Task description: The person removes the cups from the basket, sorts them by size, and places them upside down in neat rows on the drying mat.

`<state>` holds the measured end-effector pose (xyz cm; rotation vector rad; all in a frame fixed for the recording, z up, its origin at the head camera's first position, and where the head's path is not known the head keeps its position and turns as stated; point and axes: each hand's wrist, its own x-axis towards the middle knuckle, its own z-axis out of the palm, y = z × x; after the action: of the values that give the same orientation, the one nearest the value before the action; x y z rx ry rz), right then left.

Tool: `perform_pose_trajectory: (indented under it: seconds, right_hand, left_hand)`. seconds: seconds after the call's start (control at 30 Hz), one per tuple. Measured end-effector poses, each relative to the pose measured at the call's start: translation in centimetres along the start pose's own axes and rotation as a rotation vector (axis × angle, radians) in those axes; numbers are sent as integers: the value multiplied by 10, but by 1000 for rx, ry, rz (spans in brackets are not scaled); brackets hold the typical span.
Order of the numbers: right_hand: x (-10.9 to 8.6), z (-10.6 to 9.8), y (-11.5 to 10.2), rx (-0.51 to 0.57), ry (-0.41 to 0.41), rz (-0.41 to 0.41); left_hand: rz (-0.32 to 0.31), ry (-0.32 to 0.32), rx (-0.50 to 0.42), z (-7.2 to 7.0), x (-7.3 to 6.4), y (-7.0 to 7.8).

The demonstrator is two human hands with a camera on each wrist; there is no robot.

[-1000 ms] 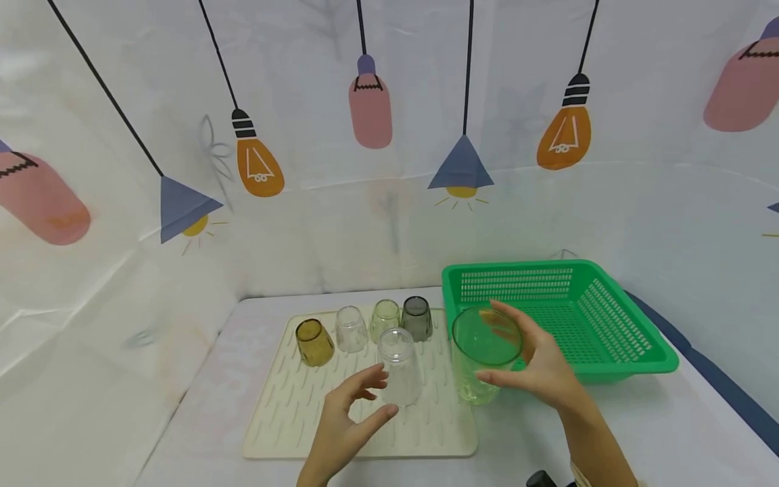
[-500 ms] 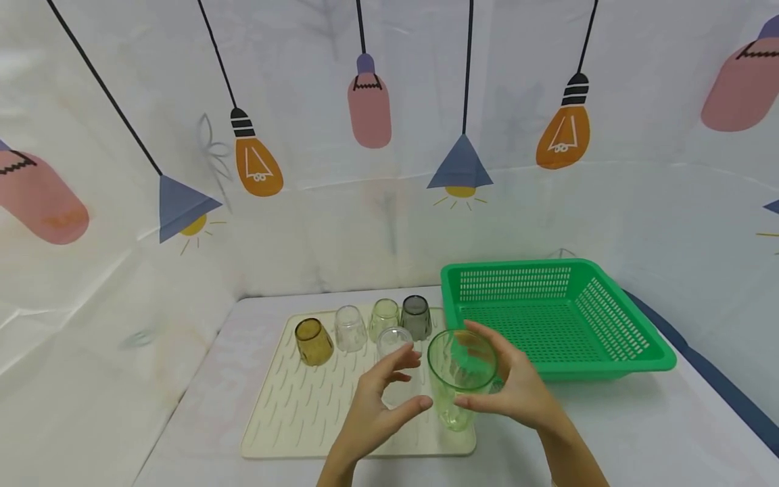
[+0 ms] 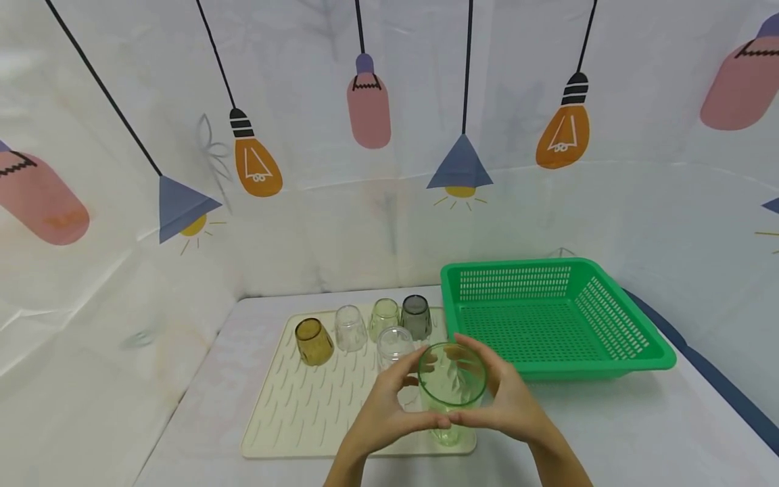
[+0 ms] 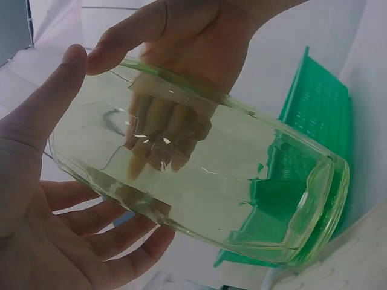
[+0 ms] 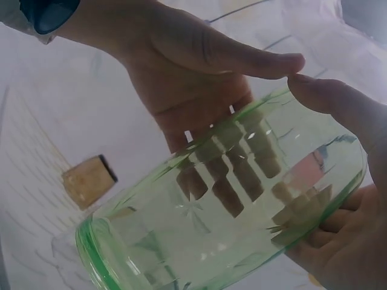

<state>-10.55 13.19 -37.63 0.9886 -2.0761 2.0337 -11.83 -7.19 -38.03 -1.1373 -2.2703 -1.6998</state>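
Note:
A tall pale green glass [image 3: 452,379] stands mouth up between both hands above the mat's front right corner. I cannot tell whether its base touches the drying mat [image 3: 304,412]. From the right, my right hand [image 3: 508,406] grips it, fingers on the far side. My left hand [image 3: 386,416] holds the opposite side, and the thumbtips meet at the near side. In the left wrist view, the glass [image 4: 230,175] is see-through, with fingers visible behind its wall. Just behind the left fingers, a taller clear glass [image 3: 394,341] is partly hidden.
At the mat's back are an amber glass [image 3: 314,343], a small clear glass [image 3: 350,329], a pale green small glass [image 3: 385,318] and a dark grey glass [image 3: 416,318]. Right of the mat sits a green plastic basket [image 3: 562,370]. A printed sheet [image 3: 389,237] hangs behind the table.
My right hand has carried the tall green glass left and nearer, from beside the basket to over the mat. My left hand has moved right and taken hold of it too.

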Motion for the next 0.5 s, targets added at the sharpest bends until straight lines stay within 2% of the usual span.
perform_pose_trajectory:
  seconds: [0.17,0.3,0.5]
  right_hand:
    - [-1,0,3,-21,-68,-52]
    - [0,0,0,-17,-90,-48]
    - [-1,-2,0,-36,-99,-58]
  left_hand:
    - [13,-41,-48,0,2,-2]
    - [32,-58,-91,0,2,-4]
    - [-11,-77,-127,-1,2,-3]
